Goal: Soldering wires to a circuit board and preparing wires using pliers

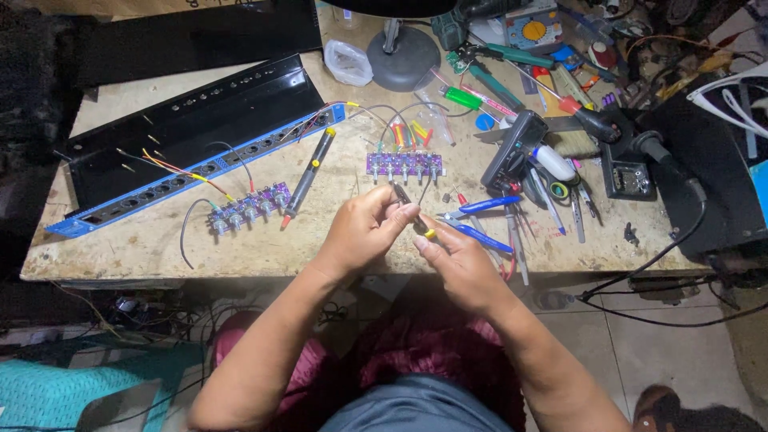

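Between my left hand (362,232) and the purple circuit board (250,206) lying by the black and blue panel (192,132) there is bare bench top (144,240), so I could slide out that way along the near edge, with only the pen-shaped tool (308,172) slanting across and a loop of wire trailing toward me. Straight ahead the second purple board (405,166) with its coloured wires sits just beyond my fingers. To the right of my right hand (456,260) the blue-handled cutters (478,220) lie just beside it, and past them the multimeter (514,148), tweezers and heaped tools block the bench.
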